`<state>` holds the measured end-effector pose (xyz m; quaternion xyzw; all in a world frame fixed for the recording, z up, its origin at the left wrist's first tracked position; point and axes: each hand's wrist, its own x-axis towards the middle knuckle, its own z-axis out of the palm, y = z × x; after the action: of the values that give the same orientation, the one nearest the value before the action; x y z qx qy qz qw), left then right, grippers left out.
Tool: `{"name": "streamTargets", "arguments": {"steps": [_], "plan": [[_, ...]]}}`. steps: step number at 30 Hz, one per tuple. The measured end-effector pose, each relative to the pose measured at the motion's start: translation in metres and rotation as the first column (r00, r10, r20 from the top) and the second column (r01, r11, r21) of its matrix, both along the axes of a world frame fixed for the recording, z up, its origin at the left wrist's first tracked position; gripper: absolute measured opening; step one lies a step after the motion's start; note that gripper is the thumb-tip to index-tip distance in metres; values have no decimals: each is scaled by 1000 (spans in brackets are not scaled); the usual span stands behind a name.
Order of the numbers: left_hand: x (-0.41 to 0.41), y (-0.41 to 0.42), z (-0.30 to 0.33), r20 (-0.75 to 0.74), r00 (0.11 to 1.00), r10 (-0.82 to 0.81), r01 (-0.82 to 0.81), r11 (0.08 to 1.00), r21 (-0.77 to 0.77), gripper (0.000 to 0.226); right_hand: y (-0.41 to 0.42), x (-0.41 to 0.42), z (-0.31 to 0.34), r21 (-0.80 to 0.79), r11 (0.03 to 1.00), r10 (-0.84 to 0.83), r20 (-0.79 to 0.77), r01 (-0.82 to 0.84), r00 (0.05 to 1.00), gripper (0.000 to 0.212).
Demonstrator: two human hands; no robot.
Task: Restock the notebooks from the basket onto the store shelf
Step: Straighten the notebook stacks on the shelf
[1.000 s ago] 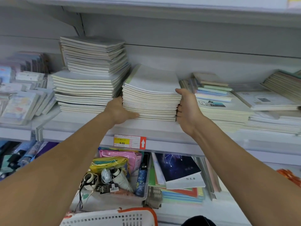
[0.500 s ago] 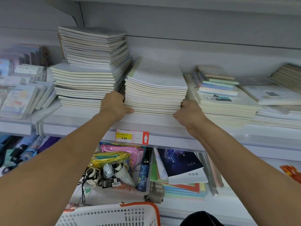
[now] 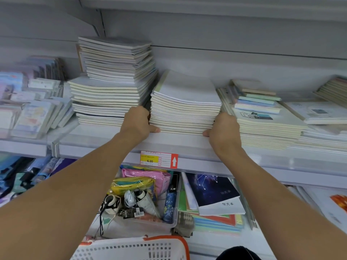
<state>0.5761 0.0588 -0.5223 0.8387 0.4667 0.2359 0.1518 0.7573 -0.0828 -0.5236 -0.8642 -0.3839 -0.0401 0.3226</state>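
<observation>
Two hands, left hand [image 3: 138,121] and right hand [image 3: 224,128], grip one notebook stack [image 3: 185,107] on the shelf [image 3: 105,141].

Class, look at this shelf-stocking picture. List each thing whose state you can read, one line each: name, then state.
Middle notebook stack: resting flat on the shelf, held at both sides.
Left hand: fingers curled round the stack's left side.
Right hand: gripping the stack's right side.
Tall left stack: upright, layers unevenly offset.
Basket: below, inside not visible.
Price tag: fixed to the shelf edge.
</observation>
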Motion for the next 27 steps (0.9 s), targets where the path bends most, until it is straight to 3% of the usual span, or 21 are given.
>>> {"name": "streamTargets", "arguments": {"steps": [4, 7, 10, 11, 13, 15, 17, 21, 24, 27], "plan": [[2, -3, 3, -19, 1000, 6, -6, 1000, -16, 41, 0, -2, -4, -11, 1000, -21, 6, 21, 1000, 25], [-3, -4, 10, -78, 993, -89, 80, 991, -103, 41, 0, -5, 3, -87, 996, -13, -44, 9, 999, 31], [-20, -9, 12, 69, 979, -194, 204, 960, -193, 32, -13, -21, 25, -222, 975, 7, -15, -11, 1000, 37], [-29, -11, 14, 156, 968, -197, 221, 963, -153, 32, -20, -32, 33, -208, 978, 13, 53, -2, 999, 40], [-58, -17, 19, 353, 928, -118, 119, 993, 18, 26, -31, -66, 44, -20, 996, 92, 159, -90, 983, 34], [-93, -17, 24, 537, 843, -10, -67, 990, 123, 24, -25, -106, 48, 225, 915, 329, 63, -334, 942, 27], [-121, -9, 25, 639, 764, 89, -188, 978, 88, 33, 0, -138, 45, 302, 821, 531, -94, -484, 842, 34], [-153, 19, 18, 554, 789, 265, -198, 964, -179, 68, 61, -168, 27, 290, 817, 550, -136, -498, 824, 57], [-161, 41, 10, 540, 808, 237, -113, 961, -252, 74, 90, -171, 18, 330, 856, 484, -241, -397, 841, 87], [-159, 60, 5, 501, 842, 201, -90, 967, -237, 67, 106, -169, 9, 366, 876, 441, -345, -314, 829, 83]]}}
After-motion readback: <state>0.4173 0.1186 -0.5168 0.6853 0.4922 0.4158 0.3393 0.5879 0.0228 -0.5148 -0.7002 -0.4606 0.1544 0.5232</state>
